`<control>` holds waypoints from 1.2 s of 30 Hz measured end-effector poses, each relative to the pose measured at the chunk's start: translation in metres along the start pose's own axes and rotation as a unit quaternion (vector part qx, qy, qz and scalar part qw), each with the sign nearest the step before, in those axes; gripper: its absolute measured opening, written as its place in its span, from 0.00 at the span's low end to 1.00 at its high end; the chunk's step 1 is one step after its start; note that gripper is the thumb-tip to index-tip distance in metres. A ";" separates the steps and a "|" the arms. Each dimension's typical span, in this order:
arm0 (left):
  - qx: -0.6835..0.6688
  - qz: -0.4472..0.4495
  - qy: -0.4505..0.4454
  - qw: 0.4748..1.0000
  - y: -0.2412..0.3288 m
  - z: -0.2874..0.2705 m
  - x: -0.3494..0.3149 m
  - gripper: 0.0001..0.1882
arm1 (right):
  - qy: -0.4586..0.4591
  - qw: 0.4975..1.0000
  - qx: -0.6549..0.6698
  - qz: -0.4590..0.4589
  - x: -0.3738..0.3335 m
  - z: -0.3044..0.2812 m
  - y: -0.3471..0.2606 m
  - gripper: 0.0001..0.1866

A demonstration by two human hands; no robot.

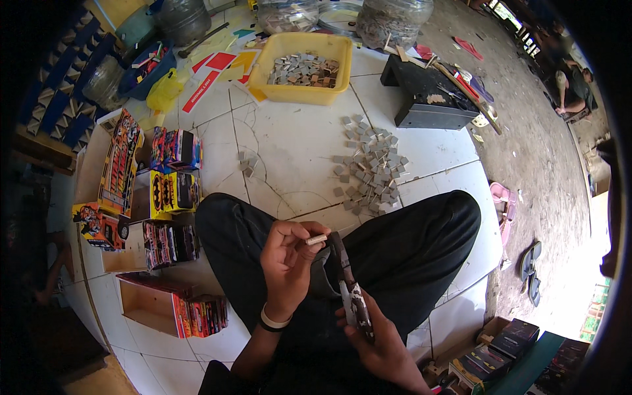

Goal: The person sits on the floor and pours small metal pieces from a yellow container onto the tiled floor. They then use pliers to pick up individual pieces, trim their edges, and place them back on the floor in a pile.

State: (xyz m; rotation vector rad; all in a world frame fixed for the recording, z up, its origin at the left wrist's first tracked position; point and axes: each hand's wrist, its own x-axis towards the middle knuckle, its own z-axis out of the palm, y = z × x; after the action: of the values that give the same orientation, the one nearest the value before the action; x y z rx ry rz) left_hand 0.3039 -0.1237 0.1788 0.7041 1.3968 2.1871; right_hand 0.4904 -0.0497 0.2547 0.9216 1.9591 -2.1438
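Note:
My left hand [286, 268], with a pale band on its wrist, pinches a small pale wooden piece [316, 239] above my crossed legs. Beside it, my right hand [380, 341] grips a long dark tool [342, 260] whose handle has worn white patches. The tool's upper end is close to the wooden piece; whether they touch I cannot tell. On the white tiled floor beyond my knees lies a loose heap of small grey squares with thin pale sticks [372, 164]. A smaller cluster of grey squares [247, 164] lies to its left.
A yellow tub [301, 95] with grey squares stands ahead. Right of it is a black low stand [434, 113]. Open boxes of colourful packets [174, 191] line my left. Large clear plastic containers [288, 14] stand at the back. Sandals [530, 270] lie on the ground at right.

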 end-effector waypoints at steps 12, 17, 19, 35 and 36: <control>0.018 0.006 0.010 1.000 0.004 0.001 0.004 0.08 | 0.016 0.999 -0.042 -0.007 0.002 -0.002 -0.011 0.36; 0.028 0.013 0.015 0.999 0.005 0.003 0.003 0.08 | 0.021 0.999 -0.044 -0.023 0.000 -0.002 -0.012 0.39; 0.036 0.018 0.016 0.999 0.005 0.004 0.003 0.08 | 0.018 0.999 -0.043 -0.022 0.000 -0.002 -0.011 0.40; 0.024 0.032 0.071 0.997 0.001 0.008 -0.003 0.10 | -0.132 0.954 0.262 0.059 0.004 -0.015 -0.013 0.42; 0.013 0.035 0.081 0.996 0.001 0.010 -0.004 0.10 | -0.146 0.919 0.353 0.102 0.003 -0.013 -0.012 0.42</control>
State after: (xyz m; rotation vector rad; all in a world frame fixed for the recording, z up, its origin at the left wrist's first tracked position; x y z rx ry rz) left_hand 0.3131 -0.1198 0.1825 0.6044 1.5045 2.3288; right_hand 0.4868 -0.0344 0.2640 0.7589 0.8992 -2.6911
